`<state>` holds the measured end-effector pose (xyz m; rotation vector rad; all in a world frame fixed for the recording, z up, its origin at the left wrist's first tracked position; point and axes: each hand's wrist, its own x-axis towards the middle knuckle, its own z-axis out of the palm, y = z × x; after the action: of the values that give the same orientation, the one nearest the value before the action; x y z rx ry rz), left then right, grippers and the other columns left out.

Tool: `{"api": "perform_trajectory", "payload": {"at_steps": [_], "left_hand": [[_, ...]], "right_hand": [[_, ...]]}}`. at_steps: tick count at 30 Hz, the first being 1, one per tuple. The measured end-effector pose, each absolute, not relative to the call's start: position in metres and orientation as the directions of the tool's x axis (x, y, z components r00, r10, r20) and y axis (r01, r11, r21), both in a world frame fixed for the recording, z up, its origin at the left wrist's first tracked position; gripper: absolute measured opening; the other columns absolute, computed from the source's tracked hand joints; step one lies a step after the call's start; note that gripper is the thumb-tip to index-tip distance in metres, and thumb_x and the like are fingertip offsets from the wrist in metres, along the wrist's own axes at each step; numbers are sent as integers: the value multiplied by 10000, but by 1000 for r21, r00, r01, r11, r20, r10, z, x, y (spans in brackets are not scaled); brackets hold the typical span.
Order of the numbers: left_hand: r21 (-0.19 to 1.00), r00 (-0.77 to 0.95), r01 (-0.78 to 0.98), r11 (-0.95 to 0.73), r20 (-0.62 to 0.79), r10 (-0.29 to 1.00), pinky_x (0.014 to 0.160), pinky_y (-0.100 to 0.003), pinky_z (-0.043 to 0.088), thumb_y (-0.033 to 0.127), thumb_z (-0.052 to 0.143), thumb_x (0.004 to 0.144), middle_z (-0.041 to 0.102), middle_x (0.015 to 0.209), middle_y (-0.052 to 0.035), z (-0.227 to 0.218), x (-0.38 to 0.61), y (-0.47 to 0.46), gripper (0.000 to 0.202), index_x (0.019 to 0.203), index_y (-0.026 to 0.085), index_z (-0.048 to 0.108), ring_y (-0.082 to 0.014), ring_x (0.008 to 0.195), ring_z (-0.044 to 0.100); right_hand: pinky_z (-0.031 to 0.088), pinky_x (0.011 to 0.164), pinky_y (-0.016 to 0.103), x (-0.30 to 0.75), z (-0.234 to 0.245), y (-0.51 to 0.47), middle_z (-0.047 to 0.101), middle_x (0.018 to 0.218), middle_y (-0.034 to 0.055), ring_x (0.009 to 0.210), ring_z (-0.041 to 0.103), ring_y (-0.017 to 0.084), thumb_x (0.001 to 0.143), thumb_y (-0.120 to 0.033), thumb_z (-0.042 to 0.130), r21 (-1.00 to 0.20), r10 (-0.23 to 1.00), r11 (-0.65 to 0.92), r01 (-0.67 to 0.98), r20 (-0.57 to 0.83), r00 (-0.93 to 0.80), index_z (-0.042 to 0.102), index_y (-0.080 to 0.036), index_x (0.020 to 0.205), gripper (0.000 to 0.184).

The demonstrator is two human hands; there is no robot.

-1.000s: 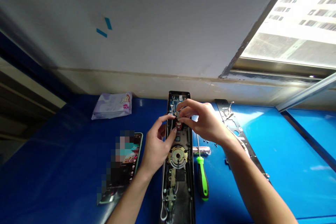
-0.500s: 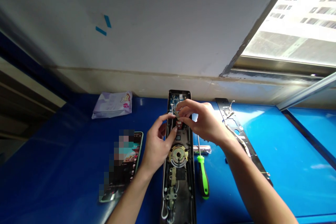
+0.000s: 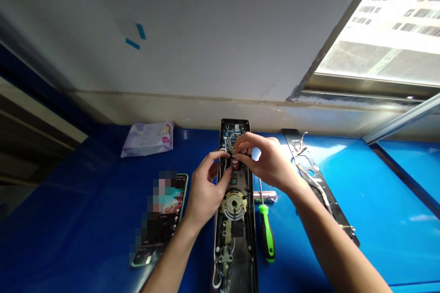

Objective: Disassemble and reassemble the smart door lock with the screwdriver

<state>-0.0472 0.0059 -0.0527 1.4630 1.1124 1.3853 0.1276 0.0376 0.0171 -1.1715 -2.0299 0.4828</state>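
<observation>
A long black door-lock body [image 3: 237, 238] lies open on the blue table [image 3: 85, 219], showing a blue circuit board at its far end, a round brass part [image 3: 234, 204] in the middle and white wires. My left hand [image 3: 205, 192] pinches something small at the lock's upper left, forefinger and thumb closed. My right hand [image 3: 266, 160] is curled over the same spot, fingers pinching a thin white wire [image 3: 232, 143] above a small red part [image 3: 235, 163].
A green-handled screwdriver [image 3: 266, 231] lies right of the lock. A phone [image 3: 160, 217] with a lit screen lies to the left, a pale packet [image 3: 147, 137] behind it. A black metal plate [image 3: 319, 183] lies at the right. A wall and window stand behind.
Both hands stay at the same place on the lock. The fingers have shifted slightly around the wire, and the view has tipped a little.
</observation>
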Motion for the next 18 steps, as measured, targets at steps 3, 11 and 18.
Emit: {"api": "perform_trajectory", "payload": {"at_steps": [3,11,18], "left_hand": [[948,30,126,-293,292,956,909,-290,592,230,708,935,733,1117,-21,-50,-50,5,172,1105,256,696,-189,1018,734],[879,90,278,-388,379,921,916,-287,536,180,664,976,721,1130,-20,-47,-54,5,143,1089,257,703,-182,1045,690],[877,102,295,-380,367,925,930,-290,533,195,672,978,709,1191,-25,-48,-55,6,151,1106,266,712,-184,1072,683]], "right_hand": [[552,715,279,134,14,33,761,879,17,769,690,153,899,-155,773,-590,833,542,599,470,-292,743,-227,942,89],[595,855,381,148,0,20,786,1081,68,991,642,219,943,-173,738,-435,700,700,566,572,-427,785,-222,991,83],[605,808,392,141,-10,21,765,1088,100,972,616,225,979,-187,704,-372,673,709,599,613,-415,792,-207,983,91]]}}
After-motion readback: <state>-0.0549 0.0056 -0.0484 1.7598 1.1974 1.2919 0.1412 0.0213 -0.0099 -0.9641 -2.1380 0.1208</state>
